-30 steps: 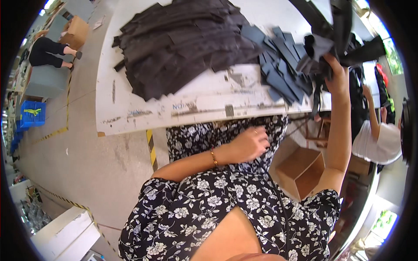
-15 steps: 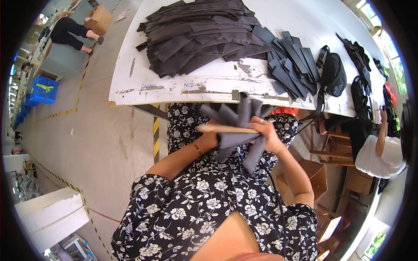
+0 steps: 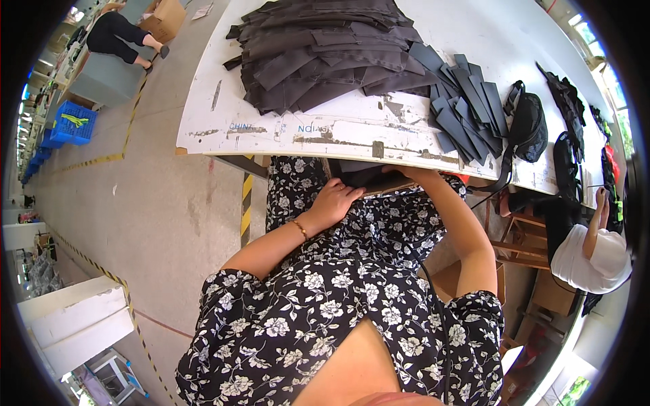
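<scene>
**Seated worker holding fabric pieces below a table edge**

A long white worktable (image 3: 352,132) with scuffed paint carries a large heap of dark grey cut fabric strips (image 3: 325,51) and, to its right, a smaller fan of grey strips (image 3: 467,111); a black mesh bag (image 3: 527,128) lies just beside these. Below the table's near edge, over the lap, a small bundle of dark fabric pieces (image 3: 369,179) is held. The left hand (image 3: 333,199) has its fingers curled against the bundle. The right hand (image 3: 399,171) is largely hidden by the bundle and the table edge; its finger state cannot be told.
</scene>
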Demonstrator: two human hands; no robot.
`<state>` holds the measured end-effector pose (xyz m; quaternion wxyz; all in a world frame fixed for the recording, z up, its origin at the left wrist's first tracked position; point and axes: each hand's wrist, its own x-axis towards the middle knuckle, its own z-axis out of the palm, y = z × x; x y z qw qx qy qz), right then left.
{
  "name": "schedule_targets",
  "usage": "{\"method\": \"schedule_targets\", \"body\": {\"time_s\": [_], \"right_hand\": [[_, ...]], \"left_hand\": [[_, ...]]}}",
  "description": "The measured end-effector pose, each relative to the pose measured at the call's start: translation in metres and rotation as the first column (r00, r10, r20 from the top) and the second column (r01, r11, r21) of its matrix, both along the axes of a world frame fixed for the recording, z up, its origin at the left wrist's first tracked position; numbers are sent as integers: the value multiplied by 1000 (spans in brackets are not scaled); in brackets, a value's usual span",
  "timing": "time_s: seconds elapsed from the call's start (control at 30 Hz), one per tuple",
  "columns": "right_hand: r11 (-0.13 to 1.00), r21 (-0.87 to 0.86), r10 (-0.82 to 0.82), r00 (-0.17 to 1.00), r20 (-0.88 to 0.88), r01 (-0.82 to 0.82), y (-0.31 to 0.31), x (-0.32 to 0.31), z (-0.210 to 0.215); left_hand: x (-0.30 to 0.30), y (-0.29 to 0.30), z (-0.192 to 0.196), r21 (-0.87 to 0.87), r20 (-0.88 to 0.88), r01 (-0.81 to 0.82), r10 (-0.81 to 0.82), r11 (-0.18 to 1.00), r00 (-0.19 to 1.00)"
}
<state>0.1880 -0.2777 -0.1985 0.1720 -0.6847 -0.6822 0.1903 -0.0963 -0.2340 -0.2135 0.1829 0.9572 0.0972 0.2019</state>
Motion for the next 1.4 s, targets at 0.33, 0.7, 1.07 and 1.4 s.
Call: {"method": "schedule_targets", "body": {"time_s": [0.33, 0.7, 1.07, 1.4], "right_hand": [[995, 90, 9, 945, 327, -41, -19, 4, 6], [988, 81, -151, 924, 350, 131, -31, 18, -32], [906, -36, -326, 747, 579, 423, -29, -11, -4], [917, 63, -357, 742, 567, 393, -85, -54, 40]], "left_hand": [[9, 1, 12, -1, -76, -16, 16, 1000, 997], [26, 5, 15, -4, -101, -18, 17, 1000, 995], [78, 34, 33, -489, -240, 27, -164, 872, 957], [138, 64, 7, 344, -398, 54, 94, 937, 913]]}}
